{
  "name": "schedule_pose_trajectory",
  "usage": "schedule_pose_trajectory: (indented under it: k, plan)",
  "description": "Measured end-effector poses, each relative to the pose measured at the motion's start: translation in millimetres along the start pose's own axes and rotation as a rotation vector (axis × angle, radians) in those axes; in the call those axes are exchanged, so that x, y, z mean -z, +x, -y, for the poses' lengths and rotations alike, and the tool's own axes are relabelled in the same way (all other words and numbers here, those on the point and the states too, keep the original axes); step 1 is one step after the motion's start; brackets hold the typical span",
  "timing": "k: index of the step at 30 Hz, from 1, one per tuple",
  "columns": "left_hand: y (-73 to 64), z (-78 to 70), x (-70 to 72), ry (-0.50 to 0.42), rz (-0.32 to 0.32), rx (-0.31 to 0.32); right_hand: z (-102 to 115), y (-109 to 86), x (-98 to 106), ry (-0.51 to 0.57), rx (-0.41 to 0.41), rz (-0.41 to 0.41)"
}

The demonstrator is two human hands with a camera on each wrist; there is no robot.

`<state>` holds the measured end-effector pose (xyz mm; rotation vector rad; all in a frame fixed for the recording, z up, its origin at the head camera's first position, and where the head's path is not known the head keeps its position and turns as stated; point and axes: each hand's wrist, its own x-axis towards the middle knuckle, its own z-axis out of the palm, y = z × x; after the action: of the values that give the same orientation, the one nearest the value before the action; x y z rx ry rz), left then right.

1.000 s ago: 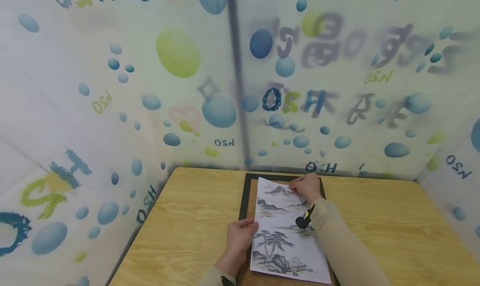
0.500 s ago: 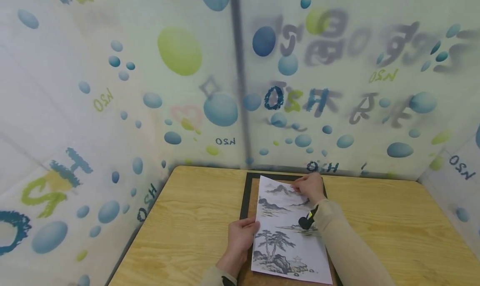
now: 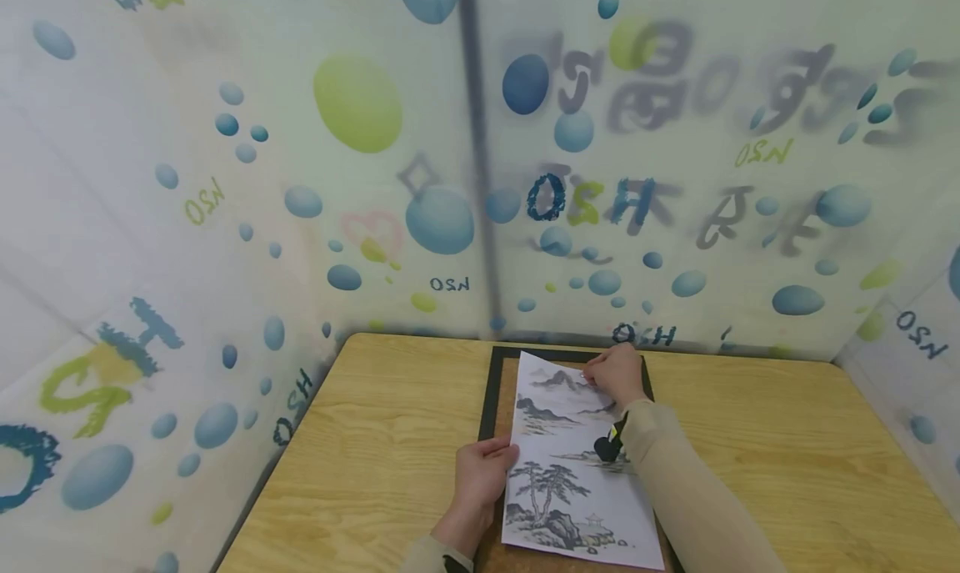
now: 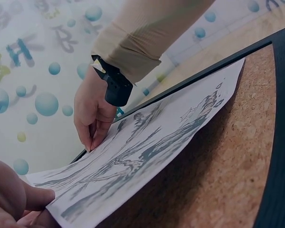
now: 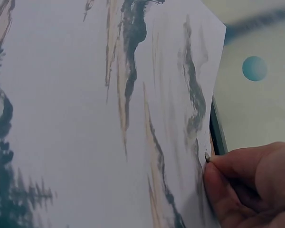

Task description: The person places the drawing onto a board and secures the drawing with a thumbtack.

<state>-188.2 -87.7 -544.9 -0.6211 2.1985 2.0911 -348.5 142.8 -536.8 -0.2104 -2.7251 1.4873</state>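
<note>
A white sheet of paper with an ink landscape of mountains and pines lies over a cork board with a black frame. My left hand pinches the sheet's left edge, thumb on top. In the left wrist view, the near edge of the paper is raised and casts a shadow on the cork. My right hand is at the sheet's upper right, its thumb and forefinger pinching a small shiny tack against the paper's top edge. Most of the tack is hidden by the fingertips.
The board rests on a light wooden table, its far end close to the table's back edge. Pale fabric walls printed with bubbles and letters stand behind and at both sides. A black wrist camera sits on the right wrist.
Both hands keep their places on the paper and tack. Only a slight shift of the head view shows.
</note>
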Motion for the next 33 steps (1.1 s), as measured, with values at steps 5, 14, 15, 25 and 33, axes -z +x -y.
schedule_pose_trajectory:
  k: [5, 14, 15, 25, 33]
  plan:
    - [1.8, 1.4, -0.3, -0.002, 0.001, 0.004, 4.4, -0.4, -0.3, -0.037, 0.030, -0.003]
    - [1.0, 0.5, 4.8, -0.010, 0.029, 0.007, -0.9, -0.2, -3.0, -0.054, 0.010, -0.022]
    - [1.1, 0.4, 5.3, -0.009, 0.029, 0.008, -1.6, 0.0, -3.5, -0.051, 0.011, -0.024]
    - [7.5, -1.9, 15.0, -0.034, -0.026, -0.036, -5.1, -1.6, 0.4, 0.055, -0.082, -0.006]
    - [16.2, -5.0, 26.6, -0.121, -0.049, -0.050, -5.4, -7.1, 6.4, 0.147, -0.161, 0.003]
